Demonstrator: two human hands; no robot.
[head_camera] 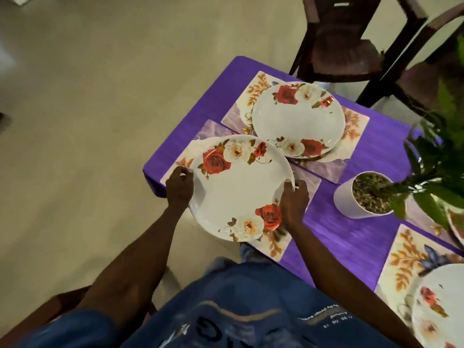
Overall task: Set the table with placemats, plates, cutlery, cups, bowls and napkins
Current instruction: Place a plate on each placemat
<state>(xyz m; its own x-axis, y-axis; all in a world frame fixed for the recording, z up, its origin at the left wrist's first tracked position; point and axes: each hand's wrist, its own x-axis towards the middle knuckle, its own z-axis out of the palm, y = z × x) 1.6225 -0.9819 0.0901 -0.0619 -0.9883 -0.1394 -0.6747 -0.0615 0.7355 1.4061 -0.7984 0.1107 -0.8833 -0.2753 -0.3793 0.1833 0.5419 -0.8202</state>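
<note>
A white plate with red and cream roses (238, 187) is over the near-left placemat (273, 244). My left hand (179, 187) grips its left rim and my right hand (293, 199) grips its right rim. I cannot tell whether the plate rests on the mat or hovers just above it. A second rose plate (296, 119) lies on the far placemat (236, 114). A third plate (442, 307) sits on a placemat (404, 257) at the lower right, cut off by the frame.
The table wears a purple cloth (351, 237). A white pot with a green plant (361, 197) stands right of my right hand. Dark wooden chairs (349, 46) stand beyond the table. Pale floor (88, 121) lies to the left.
</note>
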